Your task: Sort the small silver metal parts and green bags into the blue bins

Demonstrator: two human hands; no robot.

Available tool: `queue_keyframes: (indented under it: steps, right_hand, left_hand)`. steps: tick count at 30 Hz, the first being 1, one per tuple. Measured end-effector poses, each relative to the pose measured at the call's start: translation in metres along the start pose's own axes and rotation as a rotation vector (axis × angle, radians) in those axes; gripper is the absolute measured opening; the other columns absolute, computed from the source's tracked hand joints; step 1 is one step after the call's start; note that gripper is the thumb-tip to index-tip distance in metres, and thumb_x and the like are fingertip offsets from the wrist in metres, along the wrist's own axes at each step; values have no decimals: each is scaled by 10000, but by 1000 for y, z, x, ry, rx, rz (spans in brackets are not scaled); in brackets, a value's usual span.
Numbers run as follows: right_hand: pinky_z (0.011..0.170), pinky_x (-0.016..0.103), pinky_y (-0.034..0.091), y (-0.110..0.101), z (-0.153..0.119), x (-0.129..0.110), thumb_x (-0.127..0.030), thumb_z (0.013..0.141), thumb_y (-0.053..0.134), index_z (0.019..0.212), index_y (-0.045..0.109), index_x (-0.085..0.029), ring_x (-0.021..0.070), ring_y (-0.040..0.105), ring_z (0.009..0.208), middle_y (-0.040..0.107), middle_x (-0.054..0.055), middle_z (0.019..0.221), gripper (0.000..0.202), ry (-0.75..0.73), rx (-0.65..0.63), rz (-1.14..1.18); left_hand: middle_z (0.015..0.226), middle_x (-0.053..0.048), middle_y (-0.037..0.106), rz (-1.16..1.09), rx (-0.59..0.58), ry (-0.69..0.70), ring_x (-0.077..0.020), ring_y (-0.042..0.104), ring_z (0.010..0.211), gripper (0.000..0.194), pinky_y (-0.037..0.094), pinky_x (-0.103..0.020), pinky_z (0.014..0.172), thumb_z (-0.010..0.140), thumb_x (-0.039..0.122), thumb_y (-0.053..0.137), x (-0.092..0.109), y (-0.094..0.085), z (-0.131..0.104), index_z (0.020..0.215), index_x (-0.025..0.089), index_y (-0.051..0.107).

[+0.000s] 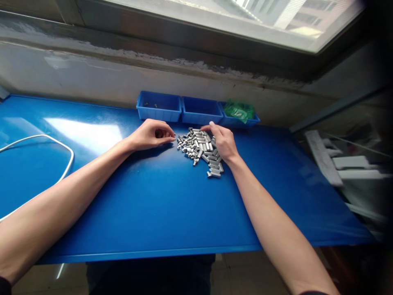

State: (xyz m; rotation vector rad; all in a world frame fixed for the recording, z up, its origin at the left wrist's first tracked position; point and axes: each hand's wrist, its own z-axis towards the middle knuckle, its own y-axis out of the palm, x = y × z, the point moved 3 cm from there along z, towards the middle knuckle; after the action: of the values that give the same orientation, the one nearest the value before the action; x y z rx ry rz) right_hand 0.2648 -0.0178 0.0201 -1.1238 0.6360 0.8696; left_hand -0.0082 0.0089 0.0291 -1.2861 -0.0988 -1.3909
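Note:
A heap of small silvery metal parts [201,144] lies on the blue table [159,205], rounded pieces on its left side and longer bar-like ones on its right. My left hand [155,134] is at the heap's left edge, fingers curled with the fingertips close together; whether a small piece sits between them is too small to tell. At the right edge, my right hand [223,141] rests against the bar-like parts, its thumb and index finger apart and the other fingers partly hidden.
Behind the heap stand three blue bins: the left bin [159,113] with a few small pieces, the middle bin [201,118], and the right bin [254,121] holding a green plastic bag [238,110]. A white cable [66,149] curves at the left.

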Motion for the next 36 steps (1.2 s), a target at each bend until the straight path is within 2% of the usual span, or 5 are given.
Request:
queue_keyframes:
  steps: [7, 15, 21, 26, 36]
  right_hand:
    - [971, 361, 482, 0, 0, 1, -712, 995, 485, 914, 842, -255, 260, 733, 1061, 829, 25, 1036, 585, -4, -1, -4]
    - [996, 379, 480, 0, 0, -1, -713, 990, 493, 898, 841, -255, 269, 733, 1067, 828, 33, 1024, 582, 7, 2, -4]
    - [1007, 381, 481, 0, 1, 1, -713, 987, 498, 899, 840, -257, 267, 735, 1066, 828, 31, 1033, 577, 6, -1, 0]
    - [1019, 381, 482, 1, 0, 0, -736, 976, 493, 893, 839, -256, 268, 735, 1073, 830, 29, 1052, 597, 10, -1, -7]
    - [996, 367, 481, 0, 0, -1, -700, 997, 491, 897, 841, -250, 263, 738, 1070, 829, 31, 1029, 579, -8, 0, 0]
  left_hand:
    - [707, -47, 721, -261, 184, -181, -123, 644, 591, 443, 506, -222, 568, 802, 547, 839, -6, -5, 1, 881, 118, 761]
    - [1113, -135, 796, -340, 599, -178, -248, 791, 968, 614, 650, -366, 877, 802, 607, 834, -22, -19, 0, 1186, 137, 737]
    - [1258, -159, 757, -359, 541, -153, -282, 786, 1020, 701, 647, -438, 935, 793, 580, 846, -24, -17, 0, 1324, 148, 691]
    - [1063, -128, 804, -245, 465, -128, -231, 782, 932, 443, 636, -347, 894, 841, 507, 822, -10, -12, -2, 1084, 138, 790]
    - [1000, -95, 789, 90, 44, 124, -181, 715, 835, 288, 537, -276, 723, 855, 419, 787, 5, 0, -1, 999, 174, 836]
